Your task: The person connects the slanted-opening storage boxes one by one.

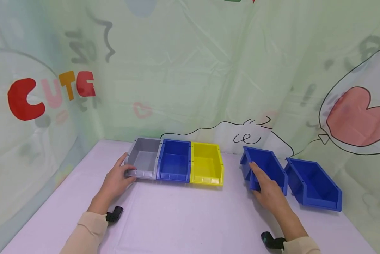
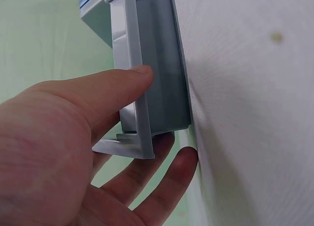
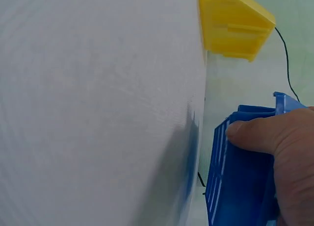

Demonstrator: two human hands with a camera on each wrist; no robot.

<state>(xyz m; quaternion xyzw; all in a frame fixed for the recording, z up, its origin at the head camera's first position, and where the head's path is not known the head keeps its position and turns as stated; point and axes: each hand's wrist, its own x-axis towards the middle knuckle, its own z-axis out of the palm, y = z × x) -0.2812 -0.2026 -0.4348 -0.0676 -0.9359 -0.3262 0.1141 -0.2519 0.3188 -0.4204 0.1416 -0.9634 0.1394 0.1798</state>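
Observation:
At the left end of a row, my left hand grips a grey open-front storage bin by its front left corner. In the left wrist view, the thumb lies over the bin's front lip and the fingers are on its outer side. A blue bin and a yellow bin stand beside the grey one, side by side. My right hand holds another blue bin by its front left side. That bin is raised off the table in the right wrist view; the fingers are partly hidden.
One more blue bin stands at the far right, close beside the held one. A white cloth covers the table. Behind and at both sides hangs a printed curtain. Black wrist devices are strapped to both wrists.

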